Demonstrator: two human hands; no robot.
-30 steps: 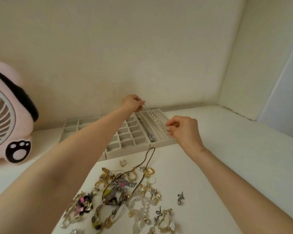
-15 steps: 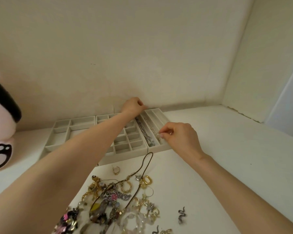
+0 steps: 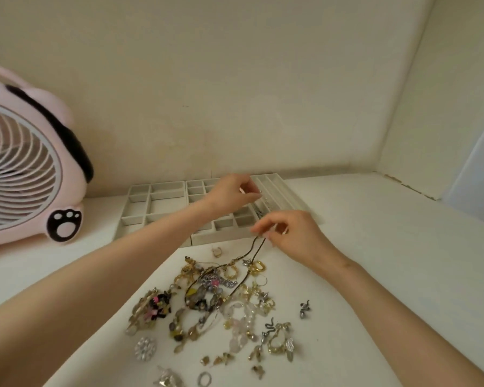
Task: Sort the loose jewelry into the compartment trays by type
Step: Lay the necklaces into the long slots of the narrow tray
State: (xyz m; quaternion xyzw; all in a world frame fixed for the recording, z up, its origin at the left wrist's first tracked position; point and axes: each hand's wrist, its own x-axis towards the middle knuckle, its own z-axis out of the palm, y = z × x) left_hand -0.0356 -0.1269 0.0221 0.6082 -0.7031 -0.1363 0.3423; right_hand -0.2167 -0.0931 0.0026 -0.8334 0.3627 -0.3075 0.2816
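- Since half a second ago, the right hand [image 3: 291, 236] has drawn back from the long-slot tray [image 3: 281, 187] to its near edge, at 12 o'clock of the loose pile [image 3: 221, 300]. Its thumb and forefinger pinch the loop of the dark cord necklace [image 3: 253, 248], which trails into the pile.
- The left hand [image 3: 229, 192] hovers over that tray, at 11 o'clock of the right hand, fingertips close together; whether they hold a chain end, I cannot tell.
- Done: thin chains [image 3: 263, 209] lie in one long slot.
- Remaining: the grid tray [image 3: 225, 223] and wide-cell tray [image 3: 162, 202] look empty, and rings, earrings and bracelets lie loose, so sorting seems barely begun.
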